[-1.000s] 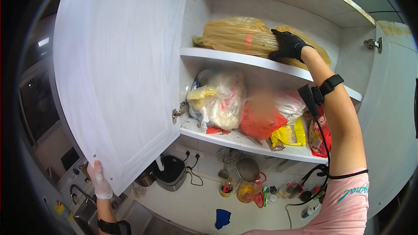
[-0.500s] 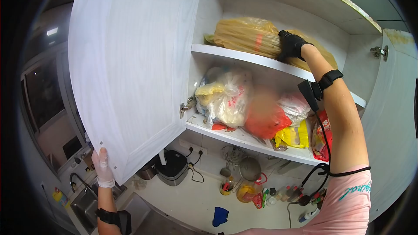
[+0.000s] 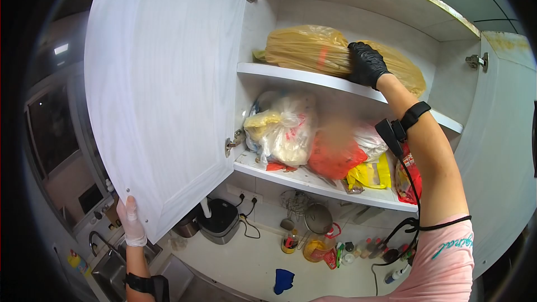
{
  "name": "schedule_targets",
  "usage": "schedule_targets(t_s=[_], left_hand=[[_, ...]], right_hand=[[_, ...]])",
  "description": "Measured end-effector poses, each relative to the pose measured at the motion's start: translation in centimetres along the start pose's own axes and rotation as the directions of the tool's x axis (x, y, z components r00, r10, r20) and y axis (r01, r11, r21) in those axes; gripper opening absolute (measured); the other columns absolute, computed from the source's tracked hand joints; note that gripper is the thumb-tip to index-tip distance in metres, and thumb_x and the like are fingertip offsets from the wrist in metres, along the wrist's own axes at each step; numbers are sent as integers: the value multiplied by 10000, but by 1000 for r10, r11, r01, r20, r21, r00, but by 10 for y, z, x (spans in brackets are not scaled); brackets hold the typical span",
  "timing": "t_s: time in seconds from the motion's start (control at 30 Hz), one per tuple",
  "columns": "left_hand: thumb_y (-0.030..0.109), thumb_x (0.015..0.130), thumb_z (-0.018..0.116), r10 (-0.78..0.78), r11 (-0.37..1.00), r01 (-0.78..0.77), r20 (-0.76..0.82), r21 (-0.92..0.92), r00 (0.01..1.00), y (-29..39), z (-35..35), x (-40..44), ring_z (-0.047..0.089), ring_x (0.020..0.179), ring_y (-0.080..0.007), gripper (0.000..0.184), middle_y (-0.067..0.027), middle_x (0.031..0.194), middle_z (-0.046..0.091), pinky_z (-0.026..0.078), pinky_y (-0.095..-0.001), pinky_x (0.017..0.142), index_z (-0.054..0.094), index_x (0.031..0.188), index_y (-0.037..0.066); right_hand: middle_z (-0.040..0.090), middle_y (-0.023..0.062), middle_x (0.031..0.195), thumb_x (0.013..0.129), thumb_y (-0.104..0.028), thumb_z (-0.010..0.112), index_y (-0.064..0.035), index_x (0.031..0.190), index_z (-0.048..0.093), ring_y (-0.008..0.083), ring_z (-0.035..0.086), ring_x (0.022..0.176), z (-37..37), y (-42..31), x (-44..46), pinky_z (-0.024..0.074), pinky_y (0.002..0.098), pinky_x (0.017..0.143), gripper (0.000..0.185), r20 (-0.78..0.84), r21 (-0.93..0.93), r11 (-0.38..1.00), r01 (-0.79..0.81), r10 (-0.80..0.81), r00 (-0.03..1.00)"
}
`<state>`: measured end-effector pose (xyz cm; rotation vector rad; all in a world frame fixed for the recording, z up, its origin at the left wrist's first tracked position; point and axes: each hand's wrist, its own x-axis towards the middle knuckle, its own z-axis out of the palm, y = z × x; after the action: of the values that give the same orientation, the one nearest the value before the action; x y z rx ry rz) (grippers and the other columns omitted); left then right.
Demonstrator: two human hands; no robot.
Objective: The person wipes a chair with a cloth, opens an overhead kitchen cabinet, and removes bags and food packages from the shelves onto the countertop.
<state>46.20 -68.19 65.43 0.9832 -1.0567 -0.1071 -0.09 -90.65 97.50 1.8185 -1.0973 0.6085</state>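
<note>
My right hand [image 3: 368, 65], in a black glove, is closed on the gathered middle of a yellowish plastic bag [image 3: 306, 50] on the upper shelf [image 3: 302, 76]. Its fingertips are partly hidden against the bag, which bulges out on both sides of the hand. I cannot make out what the bag contains. My left hand [image 3: 131, 222], in a thin whitish glove, grips the lower corner of the open left cabinet door [image 3: 162, 100]. The thumb lies on the door's face, and the other fingers are mostly hidden behind its edge.
The lower shelf [image 3: 313, 181] holds clear bags [image 3: 285, 140], a red bag [image 3: 335, 156] and a yellow packet [image 3: 372, 173]. A right door [image 3: 498, 151] stands open. Below, the counter [image 3: 240, 263] bears a rice cooker [image 3: 219, 221], jars and a blue cloth [image 3: 283, 281]; a sink [image 3: 109, 274] is lower left.
The whole view has shifted slightly. My right hand, blurred before, is now sharper and sits a little lower on the yellowish bag. My left hand keeps its grip on the door.
</note>
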Motion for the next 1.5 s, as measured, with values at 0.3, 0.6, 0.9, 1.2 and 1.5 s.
schedule_targets(t_s=[0.3,0.6,0.9,1.2,1.5], left_hand=[[425,848,446,-14,999,13,-15,-40,1000,-1,1,0,485,966,-166,551,-97,1076,519,355,-290,858,447,1129,-48],[405,856,432,22,998,-22,6,-66,1000,-5,0,2,491,947,-168,530,-98,1061,522,364,-292,848,448,1123,-53],[341,825,489,53,951,-22,-91,310,994,15,2,0,460,1011,-206,508,-136,1112,483,335,-312,886,432,1129,-62],[-2,668,564,536,710,-587,242,389,809,178,141,-11,428,1066,-241,475,-124,1128,473,300,-337,944,454,1129,-7],[239,720,610,788,405,-893,421,195,449,232,321,89,498,961,-303,463,-152,1035,520,385,-378,824,480,1128,63]], right_hand=[[532,148,844,595,-189,669,-55,944,512,308,524,828,10,1,-11,412,403,703,406,-177,-114,992,46,-66,982],[499,119,817,615,-60,549,-63,945,496,280,491,792,16,-1,-35,366,388,693,334,-465,-147,986,79,-140,874],[478,97,802,677,-84,500,-89,953,495,259,481,775,15,-9,-56,358,382,701,276,-556,-114,990,87,-136,820],[457,83,774,738,-105,466,-98,942,477,233,471,741,21,-15,-62,357,377,708,205,-572,-122,992,12,-80,817],[450,76,762,742,-133,464,-110,922,469,225,465,729,24,-16,-68,345,388,718,182,-551,-129,992,-10,-64,832]])
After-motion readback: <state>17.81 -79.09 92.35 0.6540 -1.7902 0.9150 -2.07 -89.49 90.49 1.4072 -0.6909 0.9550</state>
